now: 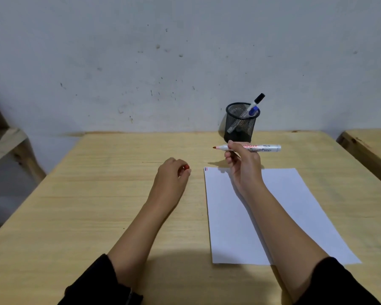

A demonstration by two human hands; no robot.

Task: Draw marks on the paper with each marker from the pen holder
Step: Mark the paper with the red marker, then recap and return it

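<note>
The right hand (243,164) holds an uncapped red marker (251,148) level above the paper (295,205); the left hand (173,172) is curled around a half-hidden red cap (186,167).

You have 1 head-worn wide-angle view, looking forward and down across the wooden table (97,194) toward the wall (141,51), forearms close below.
</note>
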